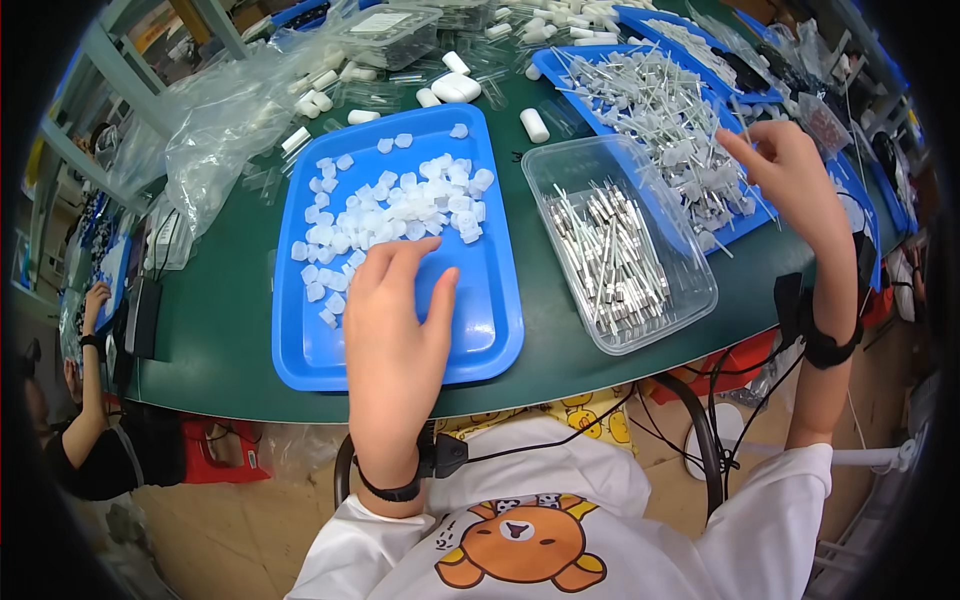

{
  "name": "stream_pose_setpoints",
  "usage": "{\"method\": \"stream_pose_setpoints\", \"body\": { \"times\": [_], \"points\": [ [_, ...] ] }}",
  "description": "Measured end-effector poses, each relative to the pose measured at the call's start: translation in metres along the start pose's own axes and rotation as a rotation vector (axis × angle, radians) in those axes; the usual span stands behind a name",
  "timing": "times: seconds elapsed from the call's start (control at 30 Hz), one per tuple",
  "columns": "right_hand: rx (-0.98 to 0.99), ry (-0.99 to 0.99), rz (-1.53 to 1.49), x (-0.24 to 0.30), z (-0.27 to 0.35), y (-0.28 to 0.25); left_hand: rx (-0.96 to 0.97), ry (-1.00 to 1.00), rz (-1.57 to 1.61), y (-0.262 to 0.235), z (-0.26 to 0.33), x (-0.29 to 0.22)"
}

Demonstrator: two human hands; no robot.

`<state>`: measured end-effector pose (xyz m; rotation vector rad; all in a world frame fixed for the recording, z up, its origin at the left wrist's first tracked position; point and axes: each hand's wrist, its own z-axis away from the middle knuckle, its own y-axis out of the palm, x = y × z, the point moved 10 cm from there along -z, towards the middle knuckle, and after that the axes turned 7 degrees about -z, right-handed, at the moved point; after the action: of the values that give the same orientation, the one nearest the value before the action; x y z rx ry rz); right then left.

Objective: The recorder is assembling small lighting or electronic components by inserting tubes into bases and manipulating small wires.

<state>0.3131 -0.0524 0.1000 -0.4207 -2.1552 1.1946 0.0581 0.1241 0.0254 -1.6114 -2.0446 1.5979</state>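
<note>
My left hand (397, 320) is over the near part of a blue tray (500, 330). Its thumb stands apart from the bent fingers, and no held thing shows. Just beyond the fingertips lie many small, whitish translucent caps (400, 212), loosely heaped in the tray. My right hand (790, 180) hovers at the right side of another blue tray (740, 232), thumb and fingers apart. This tray bears a tangled pile of thin white sticks with translucent caps (670, 115). Between the trays, a clear plastic box (690, 290) holds many thin rods with silvery metal ends (610, 260).
White cylindrical rolls (535, 125) and clear tubes lie scattered across the green table (215, 320). A clear plastic bag (215, 130) and a lidded clear box (385, 35) are at the back left. Another person's hand (97, 300) shows far left. Black cables (720, 410) hang by my right arm.
</note>
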Motion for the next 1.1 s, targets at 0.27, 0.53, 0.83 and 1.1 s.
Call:
{"method": "stream_pose_setpoints", "body": {
  "times": [0.27,0.53,0.83,1.1],
  "points": [
    [0.147,0.092,-0.738,0.032,0.035,0.021,0.089,-0.019,-0.098,0.027,-0.002,-0.013],
    [0.209,0.222,-1.431,0.061,0.099,0.039,0.025,0.015,-0.146,0.033,-0.006,-0.022],
    [0.252,0.257,-1.829,0.061,0.117,0.061,0.013,-0.111,-0.12,0.034,-0.009,-0.013],
    [0.066,0.114,-1.701,0.055,0.119,0.045,-0.009,-0.031,-0.196,0.035,-0.007,-0.018]
  ]
}}
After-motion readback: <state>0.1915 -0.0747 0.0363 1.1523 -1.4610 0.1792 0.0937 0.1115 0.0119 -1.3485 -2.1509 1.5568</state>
